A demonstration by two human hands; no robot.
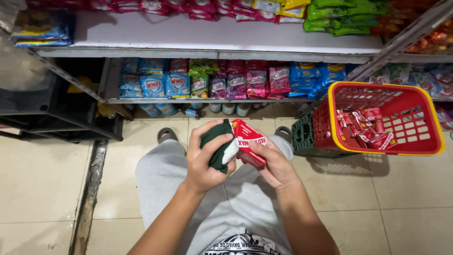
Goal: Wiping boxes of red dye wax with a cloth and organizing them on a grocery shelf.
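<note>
1. Along the far edge of the floor, shelving carries rows of coloured sachet packs; tiled floor fills the near part.
2. Right of the knees, a red basket sits on a green crate; small red packets lie in its near left corner.
3. Left hand, grip clamped on a dark green cloth, white at its lower end, pressed to the box.
4. Right hand, grip clamped on a small red box, held above the lap.
5. Step, judged: wiping the box. Next calls for turning it to an unwiped face.
6. Box long axis runs from the shelf side down toward the right hand; printed face up.
</note>
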